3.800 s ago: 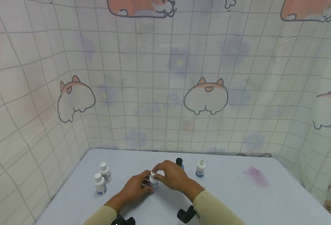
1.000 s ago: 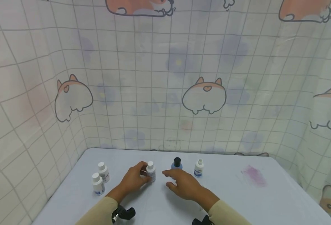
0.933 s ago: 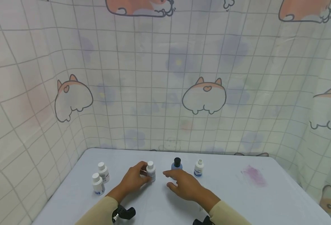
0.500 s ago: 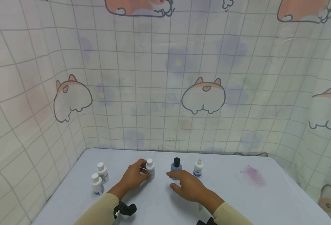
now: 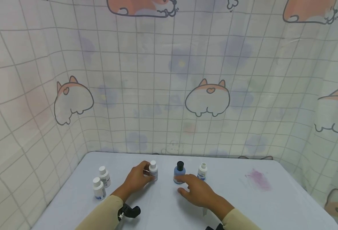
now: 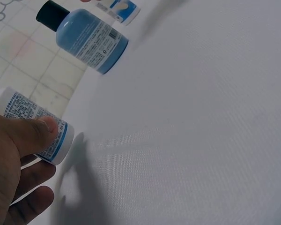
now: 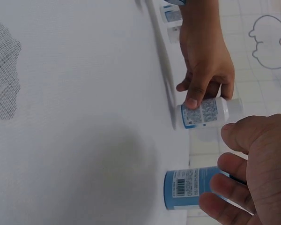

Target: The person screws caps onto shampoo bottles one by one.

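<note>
My left hand (image 5: 137,179) grips a small white bottle (image 5: 153,171) with a white screw cap, thumb on the label side and fingers behind. The bottle stands upright at the middle of the table; whether its base touches the surface I cannot tell. My right hand (image 5: 197,190) hovers, fingers loosely spread and holding nothing, just in front of a blue bottle (image 5: 179,171) with a black cap. In the right wrist view, those fingers (image 7: 227,206) overlap the blue bottle (image 7: 182,190); contact is unclear. Behind the right hand stands a white bottle (image 5: 202,169) without a cap.
Two capped white bottles, one nearer (image 5: 99,190) and one farther (image 5: 104,177), stand at the left of the white table (image 5: 163,210). A pink stain (image 5: 258,179) marks its right side. A patterned curtain (image 5: 157,80) hangs behind the table.
My right hand has left the held bottle's cap and moved right, in front of the blue bottle. My left hand has carried its white bottle slightly toward the back of the table.
</note>
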Available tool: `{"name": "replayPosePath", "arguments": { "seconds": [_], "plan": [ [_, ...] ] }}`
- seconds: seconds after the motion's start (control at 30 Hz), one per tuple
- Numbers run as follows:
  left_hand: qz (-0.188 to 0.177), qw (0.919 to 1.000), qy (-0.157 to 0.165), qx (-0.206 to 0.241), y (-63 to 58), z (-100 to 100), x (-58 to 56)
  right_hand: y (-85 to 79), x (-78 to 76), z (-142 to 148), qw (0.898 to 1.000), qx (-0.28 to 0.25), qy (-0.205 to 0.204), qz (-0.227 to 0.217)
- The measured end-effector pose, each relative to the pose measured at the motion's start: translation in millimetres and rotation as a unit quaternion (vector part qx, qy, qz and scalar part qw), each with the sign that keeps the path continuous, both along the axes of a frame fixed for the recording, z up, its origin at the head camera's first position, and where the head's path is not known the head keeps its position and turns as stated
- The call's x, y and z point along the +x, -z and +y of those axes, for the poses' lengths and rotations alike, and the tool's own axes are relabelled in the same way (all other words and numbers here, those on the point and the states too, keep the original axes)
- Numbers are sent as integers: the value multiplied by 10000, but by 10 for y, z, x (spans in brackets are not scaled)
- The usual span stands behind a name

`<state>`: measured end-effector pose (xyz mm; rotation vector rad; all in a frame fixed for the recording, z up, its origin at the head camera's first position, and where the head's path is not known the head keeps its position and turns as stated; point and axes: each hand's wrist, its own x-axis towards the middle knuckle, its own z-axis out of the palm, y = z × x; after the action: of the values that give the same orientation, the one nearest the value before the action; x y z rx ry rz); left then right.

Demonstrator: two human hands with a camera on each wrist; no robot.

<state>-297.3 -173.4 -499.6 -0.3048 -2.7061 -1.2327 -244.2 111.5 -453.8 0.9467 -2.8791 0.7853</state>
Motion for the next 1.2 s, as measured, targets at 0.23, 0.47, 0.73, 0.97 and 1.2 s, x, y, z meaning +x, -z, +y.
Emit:
{"name": "replayPosePath", "arguments": {
  "seconds": [0.23, 0.47, 0.73, 0.97, 1.2],
  "plan": [
    [-23, 10000, -8, 4, -5, 14, -11, 19, 1, 101, 9999, 56, 113, -4],
    [-48, 10000, -71, -8, 7, 22, -45, 24, 6, 198, 9998, -16, 191, 110],
    [-106, 9999, -103, -15, 10, 15, -36, 9, 16, 267, 9986, 21, 515, -111],
    [-144, 9999, -91, -31, 6, 19, -10, -1, 55, 306, 9980, 2, 618, -153],
    [-96, 9999, -83, -57, 34, 26, -26, 9, 69, 382, 9976, 4, 687, -112]
  ]
}}
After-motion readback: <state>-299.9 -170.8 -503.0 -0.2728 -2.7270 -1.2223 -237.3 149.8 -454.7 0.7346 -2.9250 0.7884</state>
